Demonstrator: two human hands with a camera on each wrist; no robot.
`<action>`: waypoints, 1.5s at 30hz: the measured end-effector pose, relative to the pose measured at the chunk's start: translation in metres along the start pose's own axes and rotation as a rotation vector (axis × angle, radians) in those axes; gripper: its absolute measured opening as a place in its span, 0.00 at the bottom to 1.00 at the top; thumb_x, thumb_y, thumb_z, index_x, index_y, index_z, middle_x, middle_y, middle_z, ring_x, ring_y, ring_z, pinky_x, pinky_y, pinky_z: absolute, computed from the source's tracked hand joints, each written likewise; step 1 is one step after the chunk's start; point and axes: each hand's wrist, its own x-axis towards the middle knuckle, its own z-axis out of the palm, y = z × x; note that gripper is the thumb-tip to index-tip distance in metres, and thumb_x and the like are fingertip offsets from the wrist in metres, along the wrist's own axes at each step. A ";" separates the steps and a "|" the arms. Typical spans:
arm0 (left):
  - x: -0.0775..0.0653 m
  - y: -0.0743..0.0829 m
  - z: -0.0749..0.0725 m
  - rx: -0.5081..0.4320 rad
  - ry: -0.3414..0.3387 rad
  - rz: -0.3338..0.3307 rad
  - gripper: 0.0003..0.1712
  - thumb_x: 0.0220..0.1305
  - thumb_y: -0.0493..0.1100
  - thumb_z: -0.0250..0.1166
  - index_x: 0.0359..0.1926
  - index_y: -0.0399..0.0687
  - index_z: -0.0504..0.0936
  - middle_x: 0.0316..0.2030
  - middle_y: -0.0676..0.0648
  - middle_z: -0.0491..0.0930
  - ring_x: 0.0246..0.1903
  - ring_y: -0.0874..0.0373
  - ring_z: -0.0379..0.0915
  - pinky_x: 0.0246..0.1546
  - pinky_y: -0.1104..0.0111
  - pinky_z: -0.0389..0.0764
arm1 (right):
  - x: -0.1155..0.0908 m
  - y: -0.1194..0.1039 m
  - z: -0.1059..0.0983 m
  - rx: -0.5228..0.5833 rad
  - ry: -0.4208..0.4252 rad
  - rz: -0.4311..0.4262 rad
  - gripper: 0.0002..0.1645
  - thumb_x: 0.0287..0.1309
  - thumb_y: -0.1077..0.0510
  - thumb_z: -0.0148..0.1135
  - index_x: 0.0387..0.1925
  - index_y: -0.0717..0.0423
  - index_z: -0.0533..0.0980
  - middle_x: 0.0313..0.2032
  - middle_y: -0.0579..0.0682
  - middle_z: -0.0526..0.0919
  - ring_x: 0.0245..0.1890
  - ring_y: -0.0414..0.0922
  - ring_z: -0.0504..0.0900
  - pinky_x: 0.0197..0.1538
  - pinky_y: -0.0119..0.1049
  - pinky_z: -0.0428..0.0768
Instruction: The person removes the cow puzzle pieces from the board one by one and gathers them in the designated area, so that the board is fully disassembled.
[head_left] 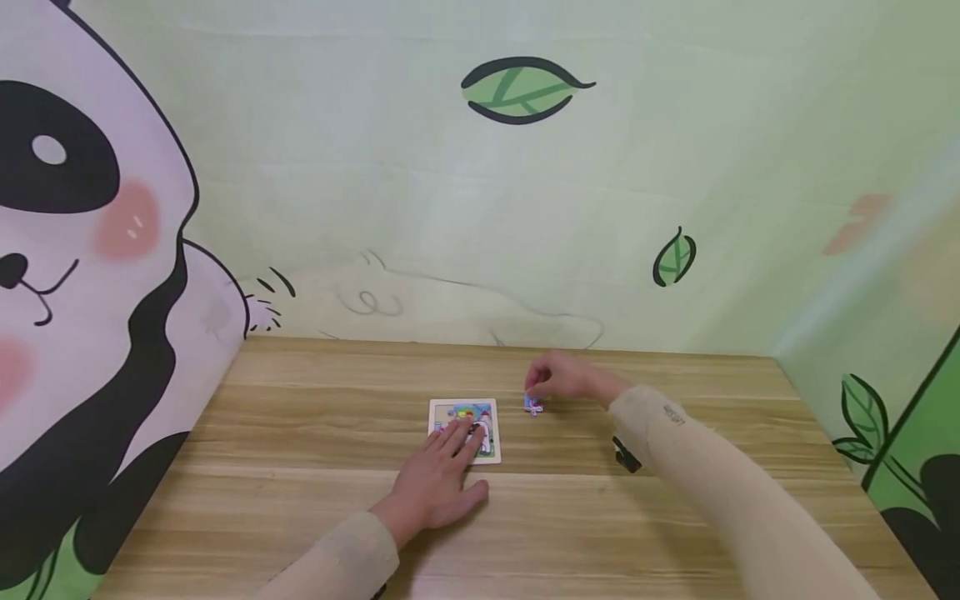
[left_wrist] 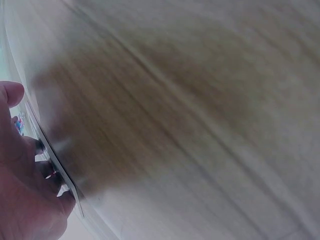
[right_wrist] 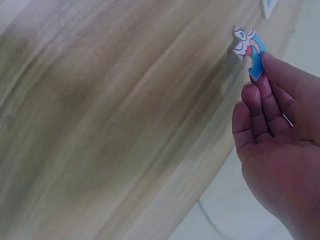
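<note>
A jigsaw puzzle in a pale square frame [head_left: 495, 451] lies on the wooden table, with colourful pieces in it and a bare patch at its upper left. My left hand [head_left: 438, 486] rests on the puzzle's lower part, fingers spread and fairly straight, hiding some of the picture. To the right of the frame, my right hand [head_left: 561, 377] pinches a blue puzzle piece [right_wrist: 256, 56] between thumb and fingers. A white and red cartoon shape is printed on the piece. In the right wrist view it is held just over or at the tabletop; I cannot tell which.
The wooden table [head_left: 300, 400] meets a pale green wall sheet [head_left: 360, 167] at its back edge. A large panda picture [head_left: 157, 275] covers the left side. A small black thing [head_left: 626, 456] shows beneath the right sleeve.
</note>
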 end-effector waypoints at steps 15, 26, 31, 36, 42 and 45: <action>0.001 0.001 0.001 0.020 -0.011 0.001 0.45 0.75 0.61 0.52 0.84 0.43 0.59 0.84 0.39 0.54 0.83 0.42 0.50 0.82 0.49 0.55 | 0.002 0.010 0.012 -0.045 0.062 -0.001 0.02 0.69 0.62 0.71 0.38 0.57 0.86 0.34 0.45 0.87 0.37 0.39 0.81 0.49 0.37 0.83; 0.002 0.001 0.001 0.020 -0.010 -0.002 0.45 0.75 0.61 0.52 0.84 0.44 0.59 0.84 0.39 0.54 0.83 0.43 0.49 0.82 0.49 0.54 | 0.001 0.014 0.013 -0.037 0.091 -0.012 0.03 0.68 0.62 0.72 0.37 0.58 0.85 0.34 0.46 0.87 0.38 0.40 0.81 0.50 0.38 0.82; 0.002 0.002 -0.001 0.018 -0.007 0.004 0.44 0.75 0.59 0.52 0.84 0.43 0.59 0.84 0.39 0.54 0.83 0.42 0.50 0.82 0.49 0.55 | 0.002 0.011 0.012 -0.012 0.096 0.007 0.03 0.68 0.61 0.71 0.40 0.58 0.85 0.35 0.46 0.87 0.38 0.40 0.81 0.50 0.38 0.82; 0.001 0.001 -0.003 0.012 -0.011 0.001 0.43 0.75 0.59 0.51 0.84 0.43 0.60 0.83 0.38 0.55 0.82 0.41 0.50 0.82 0.49 0.55 | 0.007 -0.002 0.010 0.013 0.089 0.010 0.06 0.71 0.59 0.69 0.45 0.58 0.86 0.39 0.46 0.88 0.41 0.40 0.82 0.52 0.39 0.82; 0.001 0.001 -0.004 0.019 -0.027 -0.001 0.44 0.76 0.59 0.51 0.84 0.42 0.59 0.83 0.38 0.55 0.83 0.42 0.50 0.82 0.49 0.55 | 0.013 -0.020 0.009 0.008 0.061 -0.026 0.10 0.73 0.57 0.68 0.49 0.58 0.86 0.44 0.48 0.89 0.46 0.42 0.84 0.59 0.43 0.83; 0.001 0.001 -0.005 0.023 -0.044 -0.007 0.44 0.76 0.60 0.50 0.84 0.43 0.59 0.84 0.39 0.54 0.83 0.42 0.49 0.82 0.50 0.55 | 0.015 -0.029 0.010 0.019 0.048 -0.052 0.12 0.74 0.56 0.67 0.52 0.59 0.85 0.46 0.48 0.89 0.48 0.43 0.85 0.61 0.44 0.83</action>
